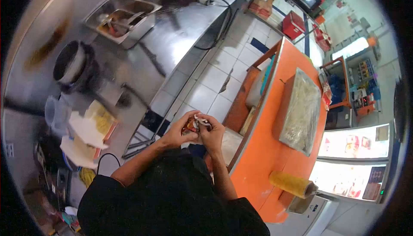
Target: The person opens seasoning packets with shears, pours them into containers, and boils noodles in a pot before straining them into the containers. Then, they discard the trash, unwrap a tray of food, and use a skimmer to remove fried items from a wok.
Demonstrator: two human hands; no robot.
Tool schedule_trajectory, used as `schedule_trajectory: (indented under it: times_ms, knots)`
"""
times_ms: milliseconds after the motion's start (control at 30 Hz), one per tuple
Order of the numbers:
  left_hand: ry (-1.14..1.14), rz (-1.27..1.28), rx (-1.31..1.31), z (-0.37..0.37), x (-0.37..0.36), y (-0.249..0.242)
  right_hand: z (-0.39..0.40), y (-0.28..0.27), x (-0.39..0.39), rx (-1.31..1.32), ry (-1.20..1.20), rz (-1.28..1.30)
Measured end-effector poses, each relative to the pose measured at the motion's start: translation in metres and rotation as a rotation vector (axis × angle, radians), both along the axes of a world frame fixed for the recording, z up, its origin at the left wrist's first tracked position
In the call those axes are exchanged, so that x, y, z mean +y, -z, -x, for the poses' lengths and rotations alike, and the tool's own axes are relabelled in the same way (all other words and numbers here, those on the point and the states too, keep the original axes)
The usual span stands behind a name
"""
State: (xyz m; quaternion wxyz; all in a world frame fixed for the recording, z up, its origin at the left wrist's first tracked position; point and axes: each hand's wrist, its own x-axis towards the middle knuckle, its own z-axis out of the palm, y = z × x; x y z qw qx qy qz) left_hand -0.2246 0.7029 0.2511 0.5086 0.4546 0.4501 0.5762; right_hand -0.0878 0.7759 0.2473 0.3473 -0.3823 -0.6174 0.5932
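In front of my chest, over the gap between the steel counter and the orange table, a small crumpled packet (190, 125) with red and silvery parts is held between both hands. My left hand (177, 131) wraps round its left side. The fingers of my right hand (212, 133) pinch its whitish upper edge on the right. My fingers hide part of the packet, and its contents are too small to tell.
Left, a steel counter (129, 70) holds an open box (86, 130) with yellow food, a black pot (71, 66) and a metal tray (146, 27) of utensils. Right, an orange table (258, 167) bears a plastic-wrapped tray (301, 111) and a yellow roll (289, 183). White tiles (202, 85) lie between.
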Motion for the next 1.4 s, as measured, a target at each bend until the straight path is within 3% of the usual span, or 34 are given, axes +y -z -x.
schedule_trajectory:
  times_ms: [33, 100, 133, 200, 267, 367, 400, 467, 567, 667, 733, 767, 833, 867, 900, 967, 1000, 1033, 1100, 1133, 1200, 1233, 1267, 1300, 1367, 1400]
  knots:
    - [0.020, -0.010, -0.002, -0.002, 0.023, 0.011, 0.000, 0.001, 0.019, 0.006, 0.092, 0.063]
    - [-0.054, 0.382, -0.562, 0.001, 0.078, 0.030, 0.010, 0.006, 0.055, 0.032, 0.150, -0.016]
    - [-0.163, 0.380, -0.621, -0.007, 0.116, 0.036, 0.016, 0.007, 0.075, -0.035, 0.190, -0.241]
    - [-0.104, 0.429, -0.736, -0.006, 0.182, 0.041, 0.031, 0.015, 0.123, -0.148, 0.226, -0.537]
    - [-0.082, 0.556, -0.895, -0.005, 0.234, 0.031, 0.034, 0.018, 0.175, -0.217, 0.257, -0.551]
    - [0.037, 0.586, -1.095, 0.003, 0.325, 0.057, 0.037, 0.018, 0.254, -0.381, 0.249, -0.604]
    - [-0.033, 0.653, -1.093, 0.004, 0.353, 0.037, 0.041, 0.016, 0.278, -0.448, 0.225, -0.606]
    - [-0.016, 0.640, -1.012, 0.009, 0.418, 0.064, 0.042, 0.014, 0.330, -0.517, 0.230, -0.604]
    - [-0.014, 0.716, -0.846, 0.005, 0.493, 0.048, 0.034, 0.017, 0.390, -0.815, 0.095, -0.710]
    - [0.052, 0.694, -0.746, -0.001, 0.584, 0.087, 0.024, 0.029, 0.460, -0.748, 0.129, -0.642]
    - [0.060, 0.544, -0.451, -0.008, 0.652, 0.102, 0.020, 0.018, 0.514, -0.697, 0.157, -0.600]
    - [0.064, 0.543, -0.448, -0.012, 0.683, 0.110, 0.013, 0.022, 0.540, -0.696, 0.162, -0.600]
    - [0.023, 0.543, -0.689, -0.014, 0.755, 0.103, 0.001, 0.028, 0.599, -0.660, 0.143, -0.519]
    - [0.008, 0.546, -0.680, -0.016, 0.782, 0.096, -0.008, 0.054, 0.630, -0.481, 0.213, -0.334]
    - [-0.043, 0.490, -0.653, -0.022, 0.810, 0.088, -0.016, 0.045, 0.658, -0.472, 0.200, -0.335]
    - [-0.136, 0.344, -0.594, -0.033, 0.878, 0.064, -0.034, 0.011, 0.729, -0.305, 0.365, 0.078]
    - [-0.166, 0.324, -0.453, -0.040, 0.905, 0.055, -0.036, 0.002, 0.762, -0.473, 0.335, 0.141]
    - [-0.175, 0.317, -0.453, -0.051, 0.927, 0.044, -0.036, 0.017, 0.794, -0.470, 0.326, 0.134]
    - [-0.113, 0.182, -0.111, -0.068, 0.969, 0.031, -0.032, 0.060, 0.861, 0.216, 0.406, 0.077]
    - [-0.105, -0.022, 0.090, -0.072, 0.991, 0.049, -0.043, 0.030, 0.887, 0.008, 0.263, 0.071]
    - [-0.075, 0.001, 0.145, -0.072, 1.039, 0.076, -0.062, 0.111, 0.963, -0.083, 0.273, 0.083]
    - [-0.036, 0.035, 0.201, -0.071, 1.065, 0.076, -0.062, 0.102, 0.998, -0.177, 0.293, 0.106]
    - [-0.033, 0.013, 0.347, -0.069, 1.090, 0.077, -0.073, 0.094, 1.026, 0.280, 0.379, 0.616]
    - [0.017, -0.038, 0.426, -0.068, 1.117, 0.079, -0.071, 0.070, 1.052, 0.294, 0.383, 0.622]
    - [0.179, 0.076, 0.469, -0.066, 1.173, 0.072, -0.073, 0.050, 1.093, 0.023, 0.441, 0.304]
    - [0.199, 0.068, 0.477, -0.065, 1.213, 0.073, -0.075, 0.054, 1.118, 0.070, 0.429, 0.294]
